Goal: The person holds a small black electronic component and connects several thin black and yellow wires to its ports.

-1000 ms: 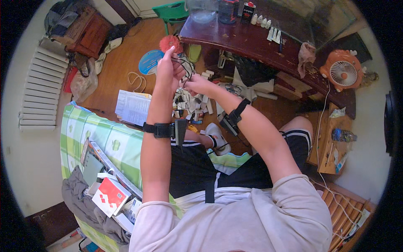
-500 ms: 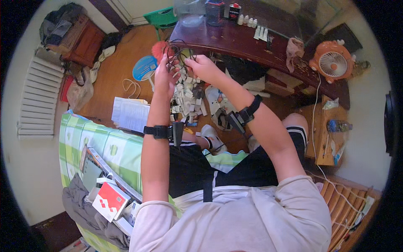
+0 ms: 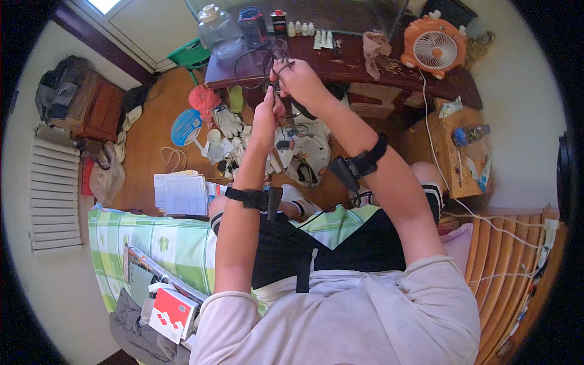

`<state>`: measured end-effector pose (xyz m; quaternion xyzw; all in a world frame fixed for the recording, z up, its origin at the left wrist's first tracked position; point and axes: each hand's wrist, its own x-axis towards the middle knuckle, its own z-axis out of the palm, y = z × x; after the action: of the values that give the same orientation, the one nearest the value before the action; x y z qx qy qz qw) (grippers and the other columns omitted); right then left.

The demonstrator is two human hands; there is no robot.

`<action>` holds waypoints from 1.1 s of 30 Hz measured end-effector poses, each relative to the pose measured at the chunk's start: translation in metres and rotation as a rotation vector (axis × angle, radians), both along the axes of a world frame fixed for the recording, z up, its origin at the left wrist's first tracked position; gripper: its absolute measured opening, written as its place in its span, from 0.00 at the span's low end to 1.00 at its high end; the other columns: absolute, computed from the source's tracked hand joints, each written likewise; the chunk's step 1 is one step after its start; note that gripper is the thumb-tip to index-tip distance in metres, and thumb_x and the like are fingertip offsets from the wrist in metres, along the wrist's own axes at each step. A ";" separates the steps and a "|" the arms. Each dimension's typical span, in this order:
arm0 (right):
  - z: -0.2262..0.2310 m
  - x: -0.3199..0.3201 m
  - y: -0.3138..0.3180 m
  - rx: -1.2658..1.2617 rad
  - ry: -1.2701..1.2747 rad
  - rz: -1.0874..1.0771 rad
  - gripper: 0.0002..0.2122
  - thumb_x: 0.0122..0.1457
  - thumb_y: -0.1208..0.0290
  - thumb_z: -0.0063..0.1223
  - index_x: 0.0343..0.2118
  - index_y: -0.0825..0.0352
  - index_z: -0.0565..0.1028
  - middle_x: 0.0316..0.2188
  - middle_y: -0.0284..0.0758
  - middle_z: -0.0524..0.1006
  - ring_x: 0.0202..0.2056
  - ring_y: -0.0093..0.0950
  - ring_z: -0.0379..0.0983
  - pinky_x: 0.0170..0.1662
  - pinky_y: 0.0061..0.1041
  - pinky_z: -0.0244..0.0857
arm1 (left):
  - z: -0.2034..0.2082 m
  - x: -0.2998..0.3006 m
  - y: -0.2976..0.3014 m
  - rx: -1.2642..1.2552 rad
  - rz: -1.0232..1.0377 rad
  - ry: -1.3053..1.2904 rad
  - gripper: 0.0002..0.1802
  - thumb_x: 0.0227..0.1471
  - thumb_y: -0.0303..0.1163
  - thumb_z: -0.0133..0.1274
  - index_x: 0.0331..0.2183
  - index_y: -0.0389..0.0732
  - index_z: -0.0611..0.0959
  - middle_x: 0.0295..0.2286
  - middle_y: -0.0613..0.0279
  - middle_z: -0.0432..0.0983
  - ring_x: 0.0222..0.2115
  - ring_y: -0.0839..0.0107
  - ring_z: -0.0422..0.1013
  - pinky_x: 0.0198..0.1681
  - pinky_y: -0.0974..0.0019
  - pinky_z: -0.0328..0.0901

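Loops of thin black cable (image 3: 272,56) are bunched in front of me, at the front edge of the dark red desk. My left hand (image 3: 266,118) is closed around the lower part of the bundle, thumb pointing up along it. Just above and to the right, my right hand (image 3: 298,84) pinches the cable with curled fingers. The two hands nearly touch, and the loops stick out beyond them to the upper left. Each forearm wears a black strap with a small black device, one on the left (image 3: 254,198) and one on the right (image 3: 358,165).
The desk (image 3: 222,72) bears a clear jar (image 3: 220,36), small white bottles (image 3: 301,28) and an orange fan (image 3: 434,50). On the floor lie a whitish plastic bag (image 3: 313,140), white gloves (image 3: 228,121), a blue hand fan (image 3: 185,126) and papers (image 3: 180,194). A bottle (image 3: 471,135) rests at right.
My hands have drawn together; the left hand, looser before, now grips the cable below the right. The view has shifted, showing more of the desk and the floor bag.
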<state>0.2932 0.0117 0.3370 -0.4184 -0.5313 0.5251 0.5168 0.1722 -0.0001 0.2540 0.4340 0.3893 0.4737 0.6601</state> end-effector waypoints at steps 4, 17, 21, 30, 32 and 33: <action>-0.010 0.047 -0.018 -0.054 -0.012 -0.136 0.10 0.57 0.65 0.46 0.28 0.67 0.74 0.13 0.24 0.63 0.17 0.14 0.59 0.22 0.15 0.57 | 0.015 0.042 -0.014 -0.078 0.035 -0.258 0.26 0.56 0.46 0.40 0.12 0.48 0.57 0.11 0.73 0.48 0.13 0.79 0.45 0.19 0.71 0.42; -0.086 0.147 -0.081 -0.284 -0.229 0.069 0.13 0.60 0.58 0.41 0.30 0.61 0.74 0.27 0.27 0.72 0.29 0.18 0.66 0.33 0.20 0.61 | 0.079 0.161 -0.028 0.037 -0.048 -0.345 0.25 0.57 0.41 0.41 0.12 0.47 0.57 0.11 0.72 0.47 0.12 0.78 0.45 0.17 0.70 0.45; -0.070 0.156 -0.095 -0.451 -0.144 0.137 0.18 0.60 0.54 0.38 0.22 0.63 0.71 0.18 0.27 0.69 0.25 0.19 0.67 0.30 0.20 0.60 | 0.077 0.167 -0.027 0.167 0.035 -0.076 0.24 0.57 0.42 0.40 0.13 0.45 0.63 0.11 0.71 0.55 0.13 0.79 0.52 0.19 0.72 0.49; -0.070 0.156 -0.088 -0.357 0.045 -0.085 0.20 0.60 0.56 0.41 0.13 0.59 0.60 0.12 0.24 0.58 0.15 0.18 0.55 0.24 0.20 0.56 | 0.020 0.156 -0.015 -0.026 0.031 -0.006 0.23 0.58 0.45 0.36 0.21 0.40 0.75 0.19 0.68 0.67 0.20 0.77 0.63 0.27 0.73 0.58; -0.071 0.156 -0.086 -0.336 0.152 -0.071 0.19 0.60 0.57 0.41 0.14 0.58 0.58 0.12 0.22 0.56 0.16 0.17 0.53 0.25 0.20 0.54 | 0.005 0.155 -0.014 -0.048 -0.025 0.024 0.23 0.58 0.44 0.36 0.23 0.39 0.76 0.19 0.67 0.68 0.21 0.77 0.64 0.28 0.73 0.59; -0.068 0.154 -0.086 -0.344 0.150 -0.079 0.19 0.60 0.57 0.41 0.14 0.58 0.58 0.12 0.22 0.56 0.16 0.17 0.53 0.25 0.20 0.54 | -0.001 0.152 -0.013 -0.060 -0.069 0.056 0.23 0.58 0.44 0.36 0.24 0.38 0.76 0.20 0.66 0.69 0.22 0.76 0.65 0.29 0.73 0.60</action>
<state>0.4474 -0.0740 0.2689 -0.4804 -0.3769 0.6172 0.4962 0.3240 -0.0131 0.2525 0.4402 0.4063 0.4266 0.6776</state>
